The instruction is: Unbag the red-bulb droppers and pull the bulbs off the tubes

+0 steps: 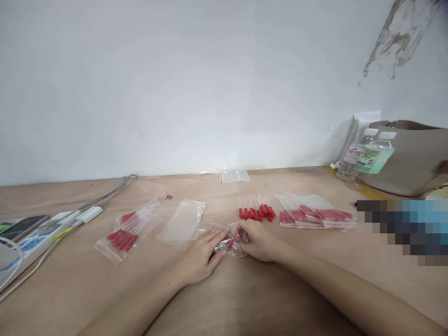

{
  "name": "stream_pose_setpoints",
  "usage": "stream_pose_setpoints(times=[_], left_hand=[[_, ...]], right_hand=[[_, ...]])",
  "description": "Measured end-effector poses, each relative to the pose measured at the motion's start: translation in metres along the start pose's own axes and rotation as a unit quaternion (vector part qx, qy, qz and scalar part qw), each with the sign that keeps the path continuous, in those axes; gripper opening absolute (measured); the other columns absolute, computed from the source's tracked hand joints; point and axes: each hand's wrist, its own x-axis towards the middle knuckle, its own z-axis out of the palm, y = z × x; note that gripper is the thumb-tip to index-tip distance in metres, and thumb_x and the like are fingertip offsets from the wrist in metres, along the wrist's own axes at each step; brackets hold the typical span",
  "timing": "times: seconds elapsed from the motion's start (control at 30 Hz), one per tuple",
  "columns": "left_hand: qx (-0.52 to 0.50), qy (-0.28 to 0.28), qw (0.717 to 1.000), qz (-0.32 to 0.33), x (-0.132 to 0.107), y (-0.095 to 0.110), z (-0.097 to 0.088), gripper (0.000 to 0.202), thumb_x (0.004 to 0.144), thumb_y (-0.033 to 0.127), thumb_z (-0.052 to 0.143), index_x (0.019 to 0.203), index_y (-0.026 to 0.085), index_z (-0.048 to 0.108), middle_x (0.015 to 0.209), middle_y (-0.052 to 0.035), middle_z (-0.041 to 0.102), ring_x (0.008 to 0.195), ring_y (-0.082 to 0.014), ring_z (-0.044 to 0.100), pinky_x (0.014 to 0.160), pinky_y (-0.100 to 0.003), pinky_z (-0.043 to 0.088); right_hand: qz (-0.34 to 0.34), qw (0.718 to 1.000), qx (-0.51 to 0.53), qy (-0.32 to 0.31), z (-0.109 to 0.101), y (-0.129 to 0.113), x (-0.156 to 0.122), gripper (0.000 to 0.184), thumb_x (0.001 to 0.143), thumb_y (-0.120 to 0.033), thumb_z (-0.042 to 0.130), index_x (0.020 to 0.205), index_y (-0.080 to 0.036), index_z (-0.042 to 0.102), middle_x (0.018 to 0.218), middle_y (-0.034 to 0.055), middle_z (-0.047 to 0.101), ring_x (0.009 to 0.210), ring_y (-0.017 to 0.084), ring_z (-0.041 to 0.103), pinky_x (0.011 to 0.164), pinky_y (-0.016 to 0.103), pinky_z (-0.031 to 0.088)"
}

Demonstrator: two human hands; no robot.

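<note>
A clear zip-lock bag (pixel 234 246) with red-bulbed droppers (pixel 229 241) inside lies on the table between my hands. My left hand (pixel 203 254) rests on its left part, fingers stretched out and thumb apart. At the bag's right end, my right hand (pixel 257 239) is closed on the zip edge; some fingertips are hidden. Just beyond the right hand is a loose group of droppers (pixel 257 213), red bulbs towards me and thin clear stems pointing away. Flat bags (pixel 184 219) without red pieces lie beyond my left hand.
Filled bags lie in an overlapping row (pixel 315 213) on the right and a small pile (pixel 122 239) on the left. A power strip (pixel 42 238) with cables and a phone (pixel 24 228) occupy the left edge. Two bottles (pixel 376 154) and a grey-brown bag (pixel 413 158) stand back right.
</note>
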Motion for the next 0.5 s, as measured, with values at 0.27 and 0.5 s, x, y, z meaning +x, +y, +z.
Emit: stream_pose_setpoints(times=[0.27,0.5], left_hand=[[0.008,0.001,1.0,-0.006,0.0,0.0,0.0,0.044,0.088,0.029,0.039,0.132,0.023,0.034,0.133,-0.0054,0.042,0.122,-0.0203,0.039,0.102,-0.042,0.034],[0.131,0.018,0.991,-0.031,-0.001,0.01,-0.006,0.04,0.087,0.036,0.041,0.125,0.022,0.043,0.121,-0.0075,0.053,0.109,-0.0252,0.048,0.092,-0.045,0.04]], right_hand=[[0.116,0.955,0.272,-0.037,-0.009,0.005,-0.003,0.021,0.062,-0.015,0.064,0.077,-0.018,0.05,0.066,-0.0042,0.055,0.061,0.009,0.052,0.055,0.021,0.041],[0.194,0.903,0.383,-0.008,-0.069,0.02,-0.001,0.03,0.061,-0.031,0.071,0.08,-0.016,0.053,0.071,0.0015,0.064,0.063,0.01,0.058,0.057,0.023,0.045]])
